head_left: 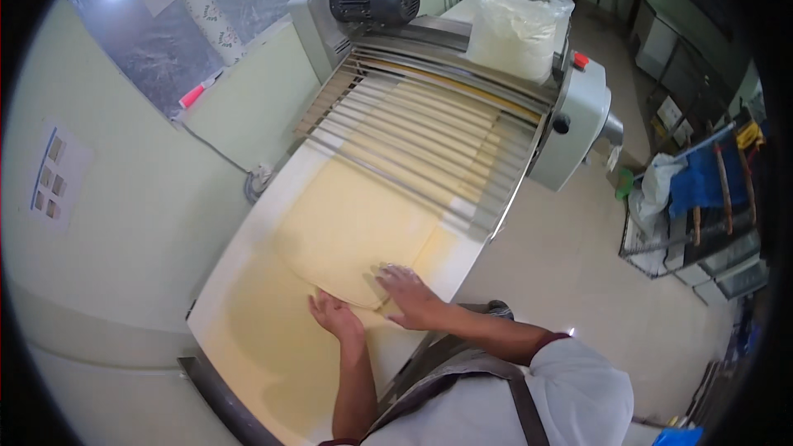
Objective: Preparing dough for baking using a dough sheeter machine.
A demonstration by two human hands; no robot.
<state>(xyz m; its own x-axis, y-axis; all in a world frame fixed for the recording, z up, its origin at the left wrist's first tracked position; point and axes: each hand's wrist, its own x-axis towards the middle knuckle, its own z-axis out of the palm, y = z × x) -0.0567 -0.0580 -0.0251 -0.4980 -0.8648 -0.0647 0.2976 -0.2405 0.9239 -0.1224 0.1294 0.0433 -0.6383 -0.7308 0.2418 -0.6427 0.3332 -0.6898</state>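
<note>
A wide sheet of pale yellow dough (351, 223) lies on the white belt (248, 235) of a dough sheeter and runs under its wire guard (429, 144). At the near edge of this sheet is my left hand (337, 315), open, palm turned up, its fingertips partly hidden at or under the edge. My right hand (409, 297) rests open at the near right corner, fingers spread over the dough. Another flat yellow stretch, dough or dusted belt, I cannot tell which, extends nearer to me on the left.
A dark motor (374, 0) sits atop the machine's far left. A bag-lined tub (520, 29) stands at its far right, near a red button (581, 59). The wall (107, 165) borders the belt on the left. A loaded rack (694, 206) stands across the floor.
</note>
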